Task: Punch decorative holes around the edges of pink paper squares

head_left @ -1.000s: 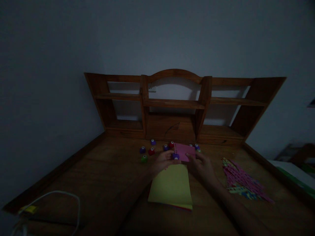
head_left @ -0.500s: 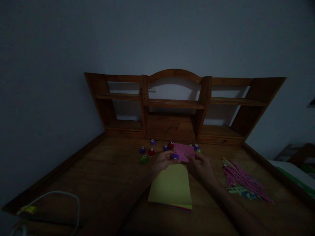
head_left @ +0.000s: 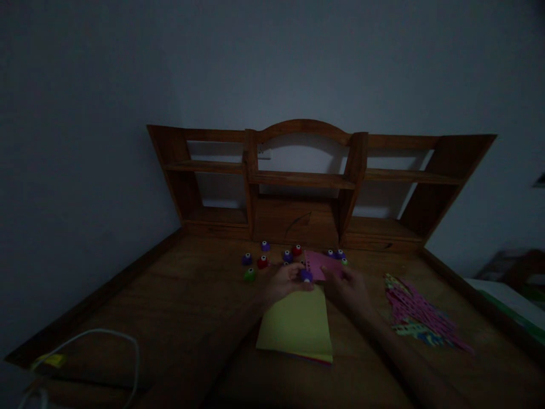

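My left hand point(head_left: 286, 282) is closed around a small purple craft punch point(head_left: 306, 275) with a white-ringed end. Pinched in my right hand point(head_left: 347, 284) is a pink sheet of paper point(head_left: 317, 262), which has a row of small holes along its left edge. The punch is close by that edge; whether the paper sits in its slot I cannot tell. Below both hands lies a stack of coloured paper with a yellow sheet point(head_left: 297, 326) on top. Several more punches, including a red one point(head_left: 263, 262) and a green one point(head_left: 250, 275), stand behind and left of my hands.
A heap of pink, yellow and blue punched paper strips point(head_left: 419, 312) lies on the right of the wooden desk point(head_left: 191, 295). A wooden shelf unit point(head_left: 302, 180) rises at the back. At the lower left are a white cable point(head_left: 106, 332) and a yellow object point(head_left: 55, 360).
The purple punch in my left hand has shifted slightly right and toward me, its ringed end tipping downward. The pink paper has moved a little right and tilted.
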### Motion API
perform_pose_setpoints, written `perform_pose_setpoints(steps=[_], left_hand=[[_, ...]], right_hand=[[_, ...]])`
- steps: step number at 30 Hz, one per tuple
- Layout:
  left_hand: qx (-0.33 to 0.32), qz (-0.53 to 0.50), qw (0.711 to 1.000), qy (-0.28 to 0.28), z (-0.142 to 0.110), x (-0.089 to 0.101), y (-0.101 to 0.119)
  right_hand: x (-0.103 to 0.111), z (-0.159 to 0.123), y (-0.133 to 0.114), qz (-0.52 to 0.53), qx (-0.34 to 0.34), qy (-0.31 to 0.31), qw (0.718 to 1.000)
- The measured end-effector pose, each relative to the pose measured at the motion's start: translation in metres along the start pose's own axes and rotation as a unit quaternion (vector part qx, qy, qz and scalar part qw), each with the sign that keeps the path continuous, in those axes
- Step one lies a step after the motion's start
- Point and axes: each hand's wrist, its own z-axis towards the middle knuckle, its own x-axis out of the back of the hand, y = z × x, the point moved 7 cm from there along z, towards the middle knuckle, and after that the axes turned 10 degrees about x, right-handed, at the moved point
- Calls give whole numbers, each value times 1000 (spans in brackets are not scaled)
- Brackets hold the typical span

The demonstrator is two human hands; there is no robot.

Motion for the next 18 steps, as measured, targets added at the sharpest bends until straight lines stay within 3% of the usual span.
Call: perform_pose_setpoints(steps=[4,18], left_hand=[[9,1,1000,-30,4,-1,-10],[19,24,999,-21,1,1,-13]], right_hand=[[7,2,11,-2,-33,0,999],[14,5,12,-15,-32,10,999]])
